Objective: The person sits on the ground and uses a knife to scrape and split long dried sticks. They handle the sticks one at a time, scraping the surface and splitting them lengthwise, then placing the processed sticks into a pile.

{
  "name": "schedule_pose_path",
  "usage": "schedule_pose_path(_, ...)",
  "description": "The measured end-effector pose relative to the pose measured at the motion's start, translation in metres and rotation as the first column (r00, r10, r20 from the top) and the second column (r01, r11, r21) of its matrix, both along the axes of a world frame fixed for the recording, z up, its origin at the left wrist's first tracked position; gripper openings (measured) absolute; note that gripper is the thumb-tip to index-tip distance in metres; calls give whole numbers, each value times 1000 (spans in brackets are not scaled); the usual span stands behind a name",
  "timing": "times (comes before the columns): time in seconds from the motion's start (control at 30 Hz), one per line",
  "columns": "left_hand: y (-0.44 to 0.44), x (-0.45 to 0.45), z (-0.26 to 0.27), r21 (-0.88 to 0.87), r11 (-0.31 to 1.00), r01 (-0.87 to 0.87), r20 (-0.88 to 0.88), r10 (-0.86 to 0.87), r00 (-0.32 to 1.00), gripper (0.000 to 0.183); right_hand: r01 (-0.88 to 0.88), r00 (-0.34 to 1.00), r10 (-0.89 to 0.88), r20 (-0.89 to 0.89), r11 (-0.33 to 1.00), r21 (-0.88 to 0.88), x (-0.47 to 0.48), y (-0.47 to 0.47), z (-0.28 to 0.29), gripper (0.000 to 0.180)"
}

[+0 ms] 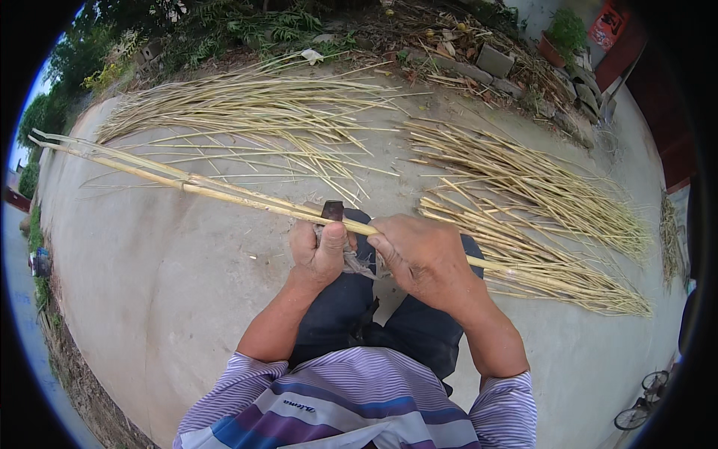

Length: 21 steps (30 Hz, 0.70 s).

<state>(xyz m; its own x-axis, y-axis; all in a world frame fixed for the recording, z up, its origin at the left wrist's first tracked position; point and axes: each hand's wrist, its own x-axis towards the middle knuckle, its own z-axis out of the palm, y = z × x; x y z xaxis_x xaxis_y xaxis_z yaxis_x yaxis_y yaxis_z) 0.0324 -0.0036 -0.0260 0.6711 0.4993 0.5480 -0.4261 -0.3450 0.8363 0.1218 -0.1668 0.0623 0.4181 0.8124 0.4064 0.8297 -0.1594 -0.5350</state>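
Observation:
A long pale plant stalk (235, 198) crosses in front of me, parted into two lengths towards its far left end. My left hand (320, 247) is closed around a small dark blade-like tool (332, 210) and a frayed cloth (354, 262), with the stalk against the tool above the thumb. My right hand (429, 258) grips the same stalk just to the right, over my knees. The stalk comes out again beyond that hand. How the tool's edge meets the stalk is hidden by the fingers.
Loose pale stalks (241, 106) lie spread on the concrete ground at upper left. Two more piles lie at right, one farther off (527, 174) and one beside my knee (538, 258). Concrete blocks (495, 60) and a potted plant (564, 33) stand behind. A bicycle (642, 401) is at lower right.

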Motion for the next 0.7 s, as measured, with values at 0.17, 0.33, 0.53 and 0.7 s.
schedule_pose_path(0.17, 36, -8, 9, -289, 956, -40, 31, 51, 998, 42, 32, 998, -31, -50, 999, 2, 5, -10, 1, 13)
schedule_pose_path(0.33, 1, -5, -3, -141, 990, 10, -42, -17, 999, 45, -13, 1000, 12, -26, 999, -42, -4, 11, 9, 12)
schedule_pose_path(0.53, 8, -12, 3, -255, 966, 34, -18, -39, 999, 46, -29, 999, 25, -47, 996, -83, -9, 16, 13, 11)
schedule_pose_path(0.7, -11, -22, -1, 38, 992, -123, -108, 126, 986, 46, -97, 995, 92, -37, 977, -188, -17, 31, 9, 12)
